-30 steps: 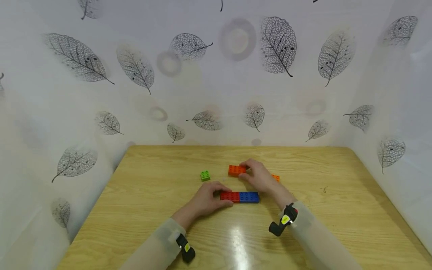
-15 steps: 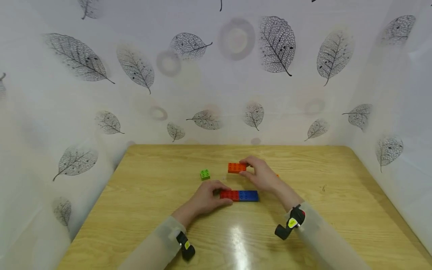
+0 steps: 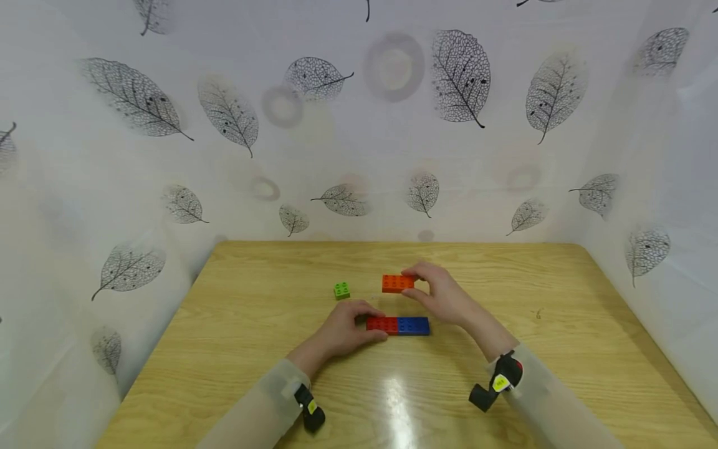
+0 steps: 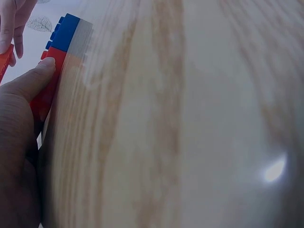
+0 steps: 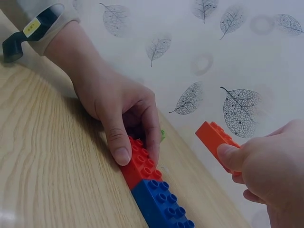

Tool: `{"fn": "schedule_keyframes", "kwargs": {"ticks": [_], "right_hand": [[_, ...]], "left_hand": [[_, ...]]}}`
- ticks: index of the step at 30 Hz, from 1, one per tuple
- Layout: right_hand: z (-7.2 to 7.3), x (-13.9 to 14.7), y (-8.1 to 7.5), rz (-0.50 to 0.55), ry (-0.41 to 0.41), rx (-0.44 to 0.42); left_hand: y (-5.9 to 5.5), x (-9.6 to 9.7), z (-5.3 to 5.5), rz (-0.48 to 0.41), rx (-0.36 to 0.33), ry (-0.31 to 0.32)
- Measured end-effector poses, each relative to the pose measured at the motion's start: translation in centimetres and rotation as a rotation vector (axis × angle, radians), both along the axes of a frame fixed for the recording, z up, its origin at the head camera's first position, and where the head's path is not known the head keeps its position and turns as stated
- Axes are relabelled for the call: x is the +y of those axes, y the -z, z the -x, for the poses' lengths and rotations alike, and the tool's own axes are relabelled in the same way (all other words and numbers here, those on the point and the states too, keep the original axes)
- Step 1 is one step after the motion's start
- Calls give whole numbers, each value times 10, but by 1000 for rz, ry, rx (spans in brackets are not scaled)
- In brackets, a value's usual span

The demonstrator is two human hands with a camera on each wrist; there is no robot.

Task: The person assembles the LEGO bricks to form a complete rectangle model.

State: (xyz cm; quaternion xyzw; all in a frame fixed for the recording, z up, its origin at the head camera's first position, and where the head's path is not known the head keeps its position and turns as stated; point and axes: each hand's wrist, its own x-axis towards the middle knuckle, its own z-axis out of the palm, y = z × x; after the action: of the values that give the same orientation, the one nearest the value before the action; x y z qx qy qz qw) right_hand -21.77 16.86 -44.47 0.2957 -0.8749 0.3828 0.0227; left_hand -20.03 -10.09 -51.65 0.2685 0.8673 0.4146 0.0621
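Note:
In the head view, my left hand (image 3: 341, 329) pinches a red toy building brick (image 3: 383, 325) between thumb and fingers on the table. Its right end meets a blue brick (image 3: 414, 326), so the two form one straight row with studs upward. Behind that row, my right hand (image 3: 440, 296) grips an orange brick (image 3: 392, 284) by its right end. The right wrist view shows this orange brick (image 5: 216, 142) raised off the table, the thumb on its side. A small green brick (image 3: 341, 290) stands on the table beyond my left hand.
The wooden table (image 3: 269, 268) reaches back to a pale curtain (image 3: 359, 137) printed with leaves, which also hangs at both sides. Each forearm wears a dark camera on a strap, the right one (image 3: 502, 377) hanging toward the table's front.
My right forearm has swung to the right, and the gripped orange brick has shifted slightly right. Another orange piece, visible earlier beside that wrist, is out of sight. My left hand stays put.

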Motion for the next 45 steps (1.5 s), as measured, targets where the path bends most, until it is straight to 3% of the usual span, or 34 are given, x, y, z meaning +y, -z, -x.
{"fn": "schedule_keyframes", "kwargs": {"ticks": [9, 20, 30, 40, 45], "right_hand": [[-10, 3, 0, 0, -7, -27], [-20, 5, 11, 5, -26, -31], [-28, 3, 22, -4, -24, -104], [-33, 1, 30, 0, -57, -55], [-37, 1, 35, -6, -50, -69]], "left_hand": [[0, -1, 1, 11, -1, -14], [-2, 1, -1, 2, 12, 0], [-3, -1, -2, 6, 3, -15], [0, -2, -1, -12, 26, -4], [0, -1, -1, -10, 15, -13]]}}
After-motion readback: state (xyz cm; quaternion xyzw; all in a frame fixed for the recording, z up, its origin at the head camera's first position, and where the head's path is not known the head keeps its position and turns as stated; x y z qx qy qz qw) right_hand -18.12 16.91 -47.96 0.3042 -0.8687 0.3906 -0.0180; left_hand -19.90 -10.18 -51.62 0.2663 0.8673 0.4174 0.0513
